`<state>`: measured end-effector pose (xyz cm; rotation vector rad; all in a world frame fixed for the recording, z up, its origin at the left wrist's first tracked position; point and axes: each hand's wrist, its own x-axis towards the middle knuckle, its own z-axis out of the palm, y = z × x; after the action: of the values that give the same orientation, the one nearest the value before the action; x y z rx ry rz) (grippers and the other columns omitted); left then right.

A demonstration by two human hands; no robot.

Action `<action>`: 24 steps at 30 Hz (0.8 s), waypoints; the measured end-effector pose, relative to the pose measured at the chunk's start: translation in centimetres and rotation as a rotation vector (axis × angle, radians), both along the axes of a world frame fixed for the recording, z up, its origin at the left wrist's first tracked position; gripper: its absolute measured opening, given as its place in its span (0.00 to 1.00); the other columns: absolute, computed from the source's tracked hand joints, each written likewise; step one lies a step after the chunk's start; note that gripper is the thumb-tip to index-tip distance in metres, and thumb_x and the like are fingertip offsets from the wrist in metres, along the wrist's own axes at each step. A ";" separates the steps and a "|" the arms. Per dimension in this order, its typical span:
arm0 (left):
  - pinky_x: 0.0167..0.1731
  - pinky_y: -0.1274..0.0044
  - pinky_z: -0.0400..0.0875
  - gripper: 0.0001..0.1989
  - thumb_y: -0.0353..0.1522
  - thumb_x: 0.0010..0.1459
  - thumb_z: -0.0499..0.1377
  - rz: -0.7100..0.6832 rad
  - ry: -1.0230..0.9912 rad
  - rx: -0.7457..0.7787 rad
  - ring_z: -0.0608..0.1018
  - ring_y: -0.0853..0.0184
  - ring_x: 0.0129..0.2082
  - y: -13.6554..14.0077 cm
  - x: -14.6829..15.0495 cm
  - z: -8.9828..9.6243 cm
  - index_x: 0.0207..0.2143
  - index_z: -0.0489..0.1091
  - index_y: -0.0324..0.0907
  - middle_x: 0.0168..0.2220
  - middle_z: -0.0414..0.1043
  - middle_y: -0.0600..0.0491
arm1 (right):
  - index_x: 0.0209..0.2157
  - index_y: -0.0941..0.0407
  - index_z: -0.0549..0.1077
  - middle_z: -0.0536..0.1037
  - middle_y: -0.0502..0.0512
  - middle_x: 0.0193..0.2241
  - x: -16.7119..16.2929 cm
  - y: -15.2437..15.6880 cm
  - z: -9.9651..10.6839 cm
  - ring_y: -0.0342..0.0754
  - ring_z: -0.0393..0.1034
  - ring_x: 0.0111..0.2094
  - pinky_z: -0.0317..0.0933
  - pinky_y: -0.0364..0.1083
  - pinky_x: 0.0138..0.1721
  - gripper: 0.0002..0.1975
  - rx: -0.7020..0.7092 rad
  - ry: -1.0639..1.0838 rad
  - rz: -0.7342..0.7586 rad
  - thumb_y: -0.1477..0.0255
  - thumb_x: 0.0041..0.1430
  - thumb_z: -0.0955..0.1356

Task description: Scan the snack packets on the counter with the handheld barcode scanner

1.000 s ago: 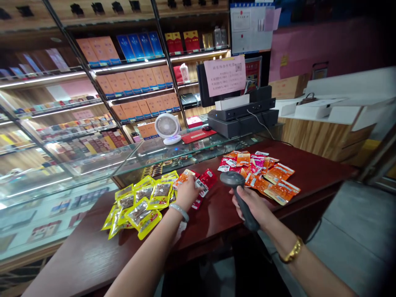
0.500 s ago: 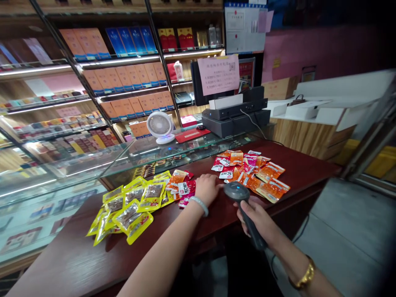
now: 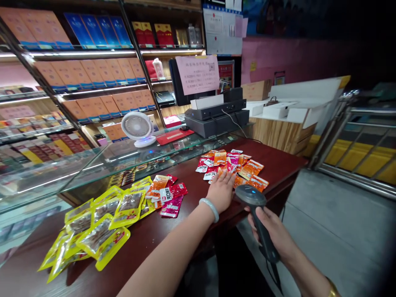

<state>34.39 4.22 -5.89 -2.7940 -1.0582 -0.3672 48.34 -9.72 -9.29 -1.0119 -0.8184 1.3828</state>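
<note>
My left hand (image 3: 220, 190) reaches across the dark red table (image 3: 198, 198), fingers stretched out and palm down, its fingertips on the near edge of a heap of orange and red snack packets (image 3: 220, 157). My right hand (image 3: 272, 227) is wrapped round the handle of a black barcode scanner (image 3: 251, 195), whose head sits just right of my left hand. To the left lies a pile of yellow-edged clear snack packets (image 3: 103, 235). Several small red and orange sachets (image 3: 171, 206) rest against that pile's right end.
Behind the table runs a glass display counter (image 3: 99, 165) with a white fan (image 3: 138, 128) on it. A black cash drawer (image 3: 213, 122) and a monitor with a pink notice (image 3: 198, 74) stand further back. Boxed goods fill the shelves (image 3: 89, 74). Metal railings (image 3: 355, 140) stand at right.
My left hand has moved right, from beside the small red sachets to the orange and red heap. My right hand still holds the scanner. The view has turned rightward.
</note>
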 end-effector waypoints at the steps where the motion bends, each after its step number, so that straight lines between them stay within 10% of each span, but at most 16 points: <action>1: 0.64 0.63 0.46 0.27 0.37 0.65 0.46 0.005 -0.009 -0.001 0.55 0.58 0.66 0.3 0.7 0.1 0.64 0.53 0.39 0.65 0.55 0.45 | 0.43 0.56 0.67 0.68 0.43 0.19 0.3 -0.2 -0.2 0.37 0.61 0.13 0.55 0.37 0.13 0.24 -0.011 0.000 -0.020 0.51 0.57 0.67; 12: 0.57 0.59 0.54 0.20 0.45 0.61 0.51 0.050 -0.048 0.049 0.63 0.53 0.56 1.0 5.4 1.0 0.45 0.73 0.42 0.51 0.69 0.43 | 0.43 0.56 0.68 0.68 0.43 0.19 2.7 -1.0 -1.0 0.37 0.61 0.12 0.54 0.36 0.12 0.24 -0.052 0.033 -0.156 0.51 0.56 0.68; 24: 0.49 0.65 0.60 0.16 0.44 0.56 0.58 0.221 -0.174 -0.113 0.70 0.56 0.47 0.6 6.9 1.0 0.39 0.70 0.40 0.41 0.73 0.45 | 0.42 0.56 0.68 0.66 0.43 0.19 4.7 -1.8 -1.0 0.37 0.60 0.12 0.55 0.37 0.11 0.23 -0.020 -0.002 -0.222 0.50 0.57 0.66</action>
<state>41.28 4.80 -4.85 -2.7404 -1.4530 -0.5470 53.02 -11.55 -10.27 -1.0858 -0.6730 1.2023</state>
